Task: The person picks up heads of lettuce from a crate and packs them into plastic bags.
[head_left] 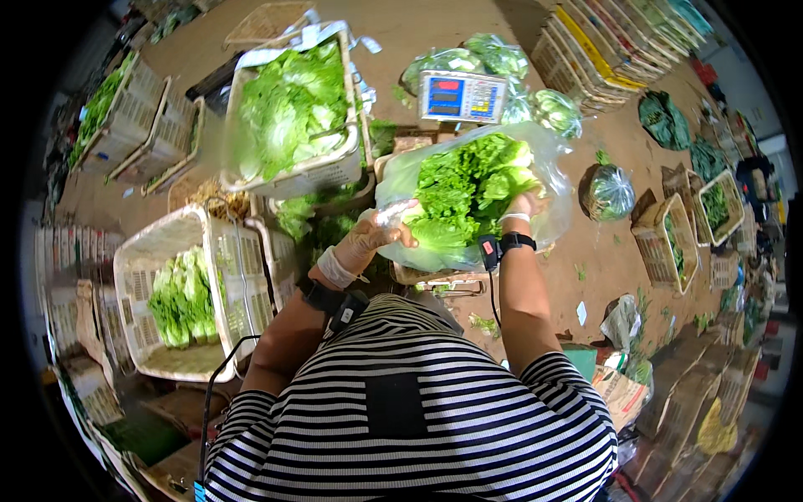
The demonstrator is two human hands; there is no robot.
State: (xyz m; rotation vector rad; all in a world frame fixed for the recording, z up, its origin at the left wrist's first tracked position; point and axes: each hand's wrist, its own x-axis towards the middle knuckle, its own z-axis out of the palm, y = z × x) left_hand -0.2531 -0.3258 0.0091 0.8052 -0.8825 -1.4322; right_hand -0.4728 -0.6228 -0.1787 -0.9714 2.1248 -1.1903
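**Bag of lettuce held up, scale just beyond it**

Straight ahead at twelve o'clock, I hold a clear plastic bag (548,180) stuffed with leafy green lettuce (468,188), raised in front of my chest. My left hand (372,236), in a thin glove, is closed on the bag's near left edge, the film bunched under the fingers. My right hand (523,205) is pressed against the bag's right side at about one o'clock; it looks clamped on the plastic, though the film hides most of the fingers. Both wrists carry black bands.

Just past the bag, still at twelve, sits a weighing scale (462,96) with a blue face, with more bagged greens (493,54) behind it. At ten o'clock a white basket (330,171) brims with pale lettuce heads, and at nine a second white basket (138,251) holds a smaller bunch.

As I judge it, the bagging is in hand: the lettuce is in, the mouth not yet gathered. Any next move calls for a firm grip on both sides so the load does not tip out, and a level lift if it goes to the scale.
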